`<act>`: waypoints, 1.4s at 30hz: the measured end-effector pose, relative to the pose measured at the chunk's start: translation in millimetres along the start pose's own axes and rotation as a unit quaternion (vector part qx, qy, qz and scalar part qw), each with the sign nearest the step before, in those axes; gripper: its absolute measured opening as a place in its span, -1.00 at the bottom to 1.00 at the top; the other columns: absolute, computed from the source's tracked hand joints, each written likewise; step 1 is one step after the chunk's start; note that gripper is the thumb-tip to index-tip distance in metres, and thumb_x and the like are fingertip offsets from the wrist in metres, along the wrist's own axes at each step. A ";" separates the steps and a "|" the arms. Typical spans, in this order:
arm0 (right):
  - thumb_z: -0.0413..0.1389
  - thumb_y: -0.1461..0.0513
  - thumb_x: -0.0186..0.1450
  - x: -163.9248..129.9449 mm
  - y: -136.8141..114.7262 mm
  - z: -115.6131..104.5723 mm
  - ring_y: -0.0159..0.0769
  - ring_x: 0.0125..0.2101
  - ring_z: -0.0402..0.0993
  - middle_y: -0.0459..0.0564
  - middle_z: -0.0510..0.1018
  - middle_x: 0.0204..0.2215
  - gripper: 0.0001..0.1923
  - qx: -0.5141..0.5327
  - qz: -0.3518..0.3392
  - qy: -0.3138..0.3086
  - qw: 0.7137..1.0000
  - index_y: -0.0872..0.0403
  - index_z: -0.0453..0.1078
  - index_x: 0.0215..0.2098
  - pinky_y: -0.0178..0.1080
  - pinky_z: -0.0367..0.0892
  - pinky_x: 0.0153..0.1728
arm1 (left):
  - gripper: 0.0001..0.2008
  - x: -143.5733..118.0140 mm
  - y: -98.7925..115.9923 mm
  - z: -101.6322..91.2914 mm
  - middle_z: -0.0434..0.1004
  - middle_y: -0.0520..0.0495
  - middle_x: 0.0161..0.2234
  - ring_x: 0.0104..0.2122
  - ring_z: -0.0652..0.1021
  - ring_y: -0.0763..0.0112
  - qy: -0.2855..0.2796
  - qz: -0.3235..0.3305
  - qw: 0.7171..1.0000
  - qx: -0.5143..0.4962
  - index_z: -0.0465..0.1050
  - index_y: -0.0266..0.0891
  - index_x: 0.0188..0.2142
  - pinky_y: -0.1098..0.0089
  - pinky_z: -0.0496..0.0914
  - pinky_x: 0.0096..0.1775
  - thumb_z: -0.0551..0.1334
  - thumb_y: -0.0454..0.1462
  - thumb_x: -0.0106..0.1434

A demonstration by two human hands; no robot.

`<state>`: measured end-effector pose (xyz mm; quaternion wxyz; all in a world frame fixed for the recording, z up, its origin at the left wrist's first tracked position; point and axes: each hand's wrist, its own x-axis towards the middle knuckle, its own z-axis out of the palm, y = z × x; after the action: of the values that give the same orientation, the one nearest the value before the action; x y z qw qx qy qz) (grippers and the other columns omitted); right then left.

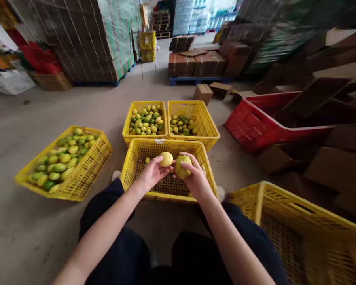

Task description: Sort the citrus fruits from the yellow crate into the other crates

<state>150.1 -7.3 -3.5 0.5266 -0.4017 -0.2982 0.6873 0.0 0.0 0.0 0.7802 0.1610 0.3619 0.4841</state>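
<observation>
Over the near yellow crate (200,148), my left hand (152,173) grips a smooth yellow lemon (166,159) between thumb and fingers. Beside it, my right hand (198,178) is closed round a larger, bumpy, yellow-green lemon (182,168). The two fruits are close together, and my fingertips nearly meet below them. Inside the near crate a small lemon (147,160) lies at the left, and most of the slatted floor shows. My right hand and forearm hide part of the crate's right side.
Behind stand two yellow crates, the left one (125,128) fuller of green and yellow lemons than the right one (212,128). A tilted lemon crate (99,162) is at left. Another yellow crate (262,202) stands near right, below a red crate (249,126) and cardboard (338,166).
</observation>
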 end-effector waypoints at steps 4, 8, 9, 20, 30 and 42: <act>0.32 0.19 0.02 -3.9 3.8 -5.8 -0.33 -0.34 0.44 -0.14 0.49 -0.28 -0.55 -0.054 -0.086 -0.004 0.995 -0.07 0.36 -0.12 -0.31 0.41 -0.42 | -0.69 -4.2 -3.5 -3.6 0.61 -0.10 -0.36 -0.45 0.60 0.43 -0.051 0.054 0.997 0.015 0.33 -0.28 -0.18 0.49 0.46 -0.32 0.25 -0.32 0.03; 0.30 0.18 0.08 -5.4 4.7 -7.1 -0.30 -0.29 0.43 -0.12 0.51 -0.24 -0.59 -0.091 -0.126 -0.012 0.988 -0.08 0.39 -0.10 -0.30 0.42 -0.37 | -0.58 -4.7 -3.4 -5.4 0.59 -0.06 -0.37 -0.47 0.59 0.40 -0.102 0.074 0.991 0.037 0.30 -0.21 -0.05 0.46 0.45 -0.36 0.28 -0.20 0.08; 0.30 0.18 0.09 -5.6 4.4 -6.7 -0.30 -0.29 0.42 -0.12 0.51 -0.24 -0.60 -0.087 -0.124 -0.014 0.988 -0.09 0.39 -0.10 -0.30 0.43 -0.37 | -0.58 -4.5 -3.4 -5.6 0.59 -0.07 -0.38 -0.47 0.59 0.39 -0.105 0.072 0.991 0.042 0.29 -0.21 -0.06 0.46 0.45 -0.37 0.29 -0.17 0.10; 0.31 0.21 0.07 -6.1 2.3 -3.7 -0.32 -0.34 0.45 -0.12 0.52 -0.26 -0.60 -0.039 -0.098 -0.010 0.994 -0.07 0.39 -0.13 -0.31 0.44 -0.44 | -0.51 -3.2 -6.2 -6.9 0.58 -0.03 -0.39 -0.60 0.57 0.42 -0.133 0.082 0.983 0.093 0.12 -0.15 -0.20 0.54 0.38 -0.57 0.35 0.00 0.10; 0.23 0.12 0.12 -1.7 1.4 1.1 -0.29 -0.56 0.51 -0.11 0.56 -0.41 -0.65 0.003 -0.023 0.008 1.000 0.00 0.31 -0.15 -0.30 0.40 -0.67 | -0.51 -3.4 -4.1 -5.6 0.50 0.06 -0.44 -0.81 0.32 0.64 -0.148 0.134 0.973 0.115 0.18 -0.11 -0.10 0.63 0.07 -0.78 0.17 0.16 0.21; 0.01 0.17 0.27 6.7 2.1 -7.6 -0.29 -0.63 0.52 0.08 0.62 -0.46 -0.79 0.119 0.134 -0.056 0.982 0.16 0.40 -0.34 -0.35 0.41 -0.73 | -0.71 -1.5 1.5 -10.9 0.47 0.06 -0.41 -0.67 0.52 0.42 -0.104 0.041 0.991 0.072 0.08 -0.10 -0.07 0.45 0.38 -0.59 0.08 -0.14 0.25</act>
<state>154.9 -1.5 -10.7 0.4564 -0.3332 -0.1864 0.8037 -9.2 -1.6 -5.9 0.7797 0.2809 0.3057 0.4687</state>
